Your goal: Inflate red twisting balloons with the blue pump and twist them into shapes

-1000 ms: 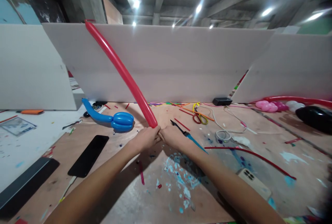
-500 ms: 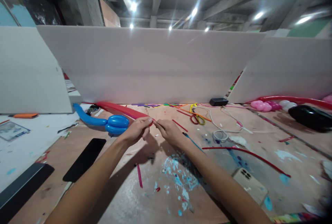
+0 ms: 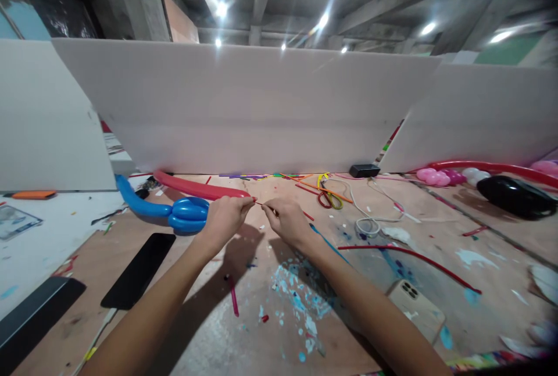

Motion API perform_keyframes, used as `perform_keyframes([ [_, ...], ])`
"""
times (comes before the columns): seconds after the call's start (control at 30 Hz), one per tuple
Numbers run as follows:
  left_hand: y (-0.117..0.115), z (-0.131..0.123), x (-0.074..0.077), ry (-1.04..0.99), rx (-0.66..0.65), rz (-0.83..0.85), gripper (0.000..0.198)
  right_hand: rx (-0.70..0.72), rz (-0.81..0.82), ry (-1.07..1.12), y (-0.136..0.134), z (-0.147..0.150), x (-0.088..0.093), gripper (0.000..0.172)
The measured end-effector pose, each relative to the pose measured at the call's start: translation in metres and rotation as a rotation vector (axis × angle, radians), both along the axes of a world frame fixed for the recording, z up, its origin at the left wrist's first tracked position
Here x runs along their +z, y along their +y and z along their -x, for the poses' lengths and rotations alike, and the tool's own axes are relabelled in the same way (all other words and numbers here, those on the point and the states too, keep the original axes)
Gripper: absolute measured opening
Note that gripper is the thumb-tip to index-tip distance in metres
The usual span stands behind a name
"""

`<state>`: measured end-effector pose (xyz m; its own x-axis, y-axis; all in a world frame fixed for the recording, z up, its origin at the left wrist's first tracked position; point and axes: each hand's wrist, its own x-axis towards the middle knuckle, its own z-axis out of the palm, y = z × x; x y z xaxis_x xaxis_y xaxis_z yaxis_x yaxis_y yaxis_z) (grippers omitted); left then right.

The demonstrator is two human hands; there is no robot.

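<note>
A long red balloon (image 3: pixel 196 188) lies low over the table, reaching left from my hands toward the white partition. My left hand (image 3: pixel 225 216) is closed around its near end. My right hand (image 3: pixel 286 220) pinches the thin stretched neck of the same balloon, a short gap from my left hand. A twisted blue balloon (image 3: pixel 176 213) rests just left of my left hand.
A black phone (image 3: pixel 138 270) and a dark slab (image 3: pixel 35 318) lie at left. A gold phone (image 3: pixel 414 309), an uninflated red balloon (image 3: pixel 410 254), a white cable (image 3: pixel 370 222), loose balloon strips (image 3: pixel 326 193), pink balloons (image 3: pixel 438 177) and a black object (image 3: pixel 514 197) lie at right. White partitions (image 3: pixel 261 108) wall the table.
The red balloon has swung from standing up over the partition down to lie along the table. My hands have drawn slightly apart, stretching its neck.
</note>
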<state>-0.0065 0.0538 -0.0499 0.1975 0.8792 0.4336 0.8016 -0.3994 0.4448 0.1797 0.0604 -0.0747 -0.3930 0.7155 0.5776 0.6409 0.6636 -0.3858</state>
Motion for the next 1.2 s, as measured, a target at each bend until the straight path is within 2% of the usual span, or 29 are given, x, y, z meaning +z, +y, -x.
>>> perform_keyframes([
  [0.17, 0.004, 0.0, 0.012, 0.173, 0.032, -0.181, 0.023, 0.009, -0.064, 0.133, -0.003, -0.001, 0.01, 0.021],
  [0.23, 0.005, -0.003, 0.012, 0.239, -0.012, -0.235, 0.023, 0.018, -0.065, 0.217, -0.004, 0.002, 0.014, 0.019],
  [0.33, 0.007, -0.009, 0.009, 0.266, -0.096, -0.288, 0.028, 0.034, 0.035, 0.329, -0.003, 0.007, 0.022, 0.018],
  [0.4, 0.011, -0.014, 0.005, 0.245, -0.134, -0.321, 0.031, 0.056, 0.114, 0.363, -0.002, 0.009, 0.027, 0.016],
  [0.5, 0.019, -0.019, -0.002, 0.16, -0.188, -0.378, 0.029, 0.096, 0.143, 0.341, 0.001, 0.005, 0.031, 0.013],
  [0.63, 0.028, -0.025, -0.012, -0.032, -0.183, -0.456, 0.024, 0.14, 0.2, 0.41, 0.01, -0.007, 0.029, 0.014],
  [0.73, 0.029, -0.03, -0.014, -0.152, -0.202, -0.444, 0.025, 0.171, 0.281, 0.571, 0.021, -0.012, 0.022, 0.019],
  [0.93, 0.023, -0.036, -0.009, -0.382, -0.396, -0.261, 0.032, 0.344, 0.417, 0.825, 0.033, -0.008, 0.014, 0.024],
  [1.07, 0.017, -0.035, -0.008, -0.404, -0.455, -0.216, 0.035, 0.472, 0.472, 0.802, 0.028, -0.004, 0.015, 0.019],
  [1.2, 0.012, -0.035, -0.01, -0.385, -0.475, -0.21, 0.038, 0.474, 0.434, 0.747, 0.023, -0.003, 0.014, 0.017],
])
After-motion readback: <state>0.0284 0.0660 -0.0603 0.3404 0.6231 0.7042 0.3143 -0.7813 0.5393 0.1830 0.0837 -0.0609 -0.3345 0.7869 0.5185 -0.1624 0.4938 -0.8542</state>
